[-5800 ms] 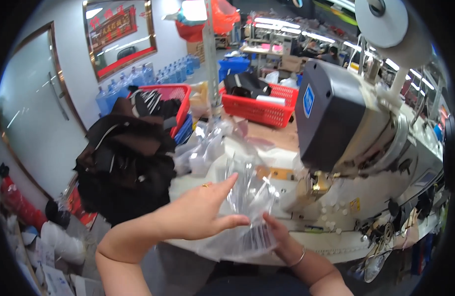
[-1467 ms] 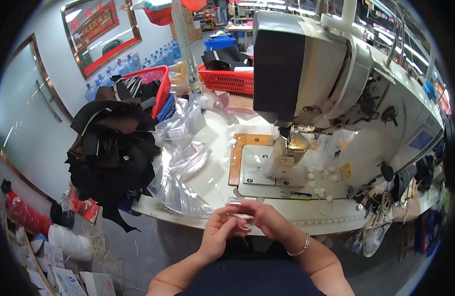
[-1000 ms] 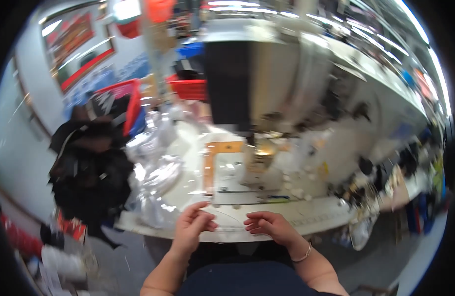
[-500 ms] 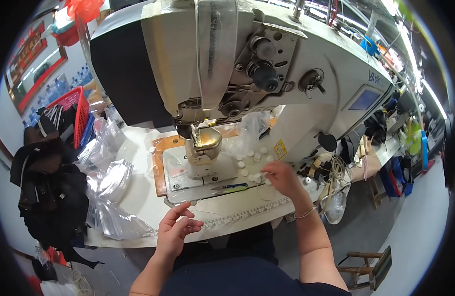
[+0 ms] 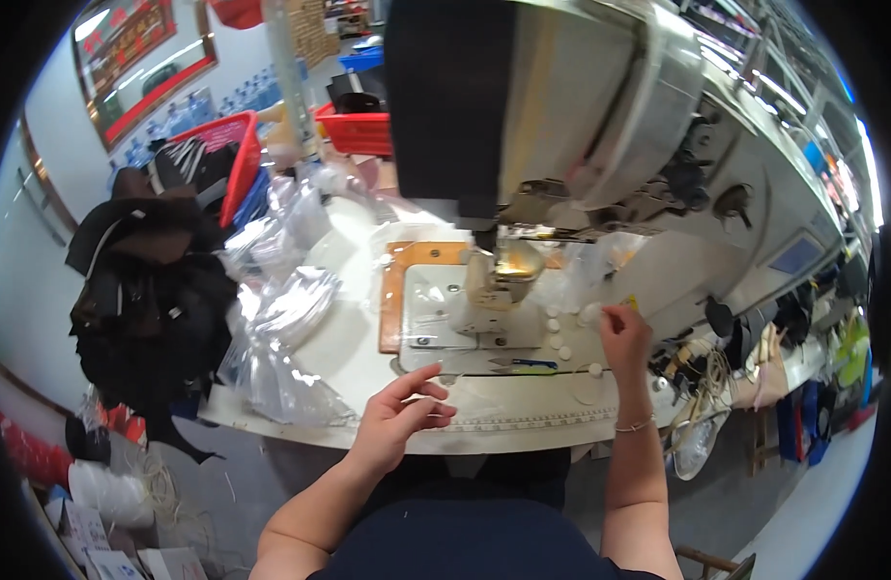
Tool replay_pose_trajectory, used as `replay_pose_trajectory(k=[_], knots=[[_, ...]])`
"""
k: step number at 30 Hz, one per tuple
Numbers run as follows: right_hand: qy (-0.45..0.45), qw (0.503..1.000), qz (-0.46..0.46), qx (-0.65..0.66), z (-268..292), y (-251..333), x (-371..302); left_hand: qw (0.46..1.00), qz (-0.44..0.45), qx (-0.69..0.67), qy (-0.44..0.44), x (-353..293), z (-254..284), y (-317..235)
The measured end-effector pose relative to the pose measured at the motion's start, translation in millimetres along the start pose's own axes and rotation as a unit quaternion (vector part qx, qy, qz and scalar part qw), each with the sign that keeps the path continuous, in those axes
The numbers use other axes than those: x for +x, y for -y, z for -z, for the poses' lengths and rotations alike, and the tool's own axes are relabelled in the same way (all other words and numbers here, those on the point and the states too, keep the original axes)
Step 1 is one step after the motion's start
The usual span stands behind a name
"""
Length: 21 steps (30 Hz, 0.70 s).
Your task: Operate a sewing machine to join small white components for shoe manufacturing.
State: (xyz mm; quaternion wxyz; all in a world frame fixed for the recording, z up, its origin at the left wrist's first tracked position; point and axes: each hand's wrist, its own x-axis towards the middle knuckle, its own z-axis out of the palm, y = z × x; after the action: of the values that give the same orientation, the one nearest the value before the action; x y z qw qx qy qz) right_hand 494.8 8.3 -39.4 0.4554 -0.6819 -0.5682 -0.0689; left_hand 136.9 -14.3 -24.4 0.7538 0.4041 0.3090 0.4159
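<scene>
Curling my left hand (image 5: 397,418) loosely, thumb and forefinger apart, while my right hand (image 5: 627,338) hovers by the white discs (image 5: 564,354).
My right fingertips draw together beside one disc; I cannot tell whether they pinch it. The others lie mostly left of that grip, snips (image 5: 537,365) between my hands, clear bags (image 5: 276,329) left of my left, the sewing machine (image 5: 581,106) beyond both, a red basket (image 5: 354,133) farther off.

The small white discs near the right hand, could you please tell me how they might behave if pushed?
The white discs mostly lie flat, so would probably slide rather than roll. Being small and loose, they are likely light and easily scattered.
</scene>
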Motion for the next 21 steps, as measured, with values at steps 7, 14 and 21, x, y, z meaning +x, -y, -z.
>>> replay_pose_trajectory(k=[7,14,21], knots=[[0.069,0.968,-0.187,0.151,-20.1,-7.5,-8.6,1.0,-0.001,0.005,-0.03,-6.4,10.1,0.7],[0.081,0.985,-0.093,0.12,-14.1,-10.7,-12.4,0.999,-0.007,-0.037,-0.021,-5.4,8.8,0.8],[0.091,0.99,0.111,-0.014,-8.4,-17.1,-6.2,0.986,0.09,-0.141,-0.009,-3.3,11.2,-2.4]])
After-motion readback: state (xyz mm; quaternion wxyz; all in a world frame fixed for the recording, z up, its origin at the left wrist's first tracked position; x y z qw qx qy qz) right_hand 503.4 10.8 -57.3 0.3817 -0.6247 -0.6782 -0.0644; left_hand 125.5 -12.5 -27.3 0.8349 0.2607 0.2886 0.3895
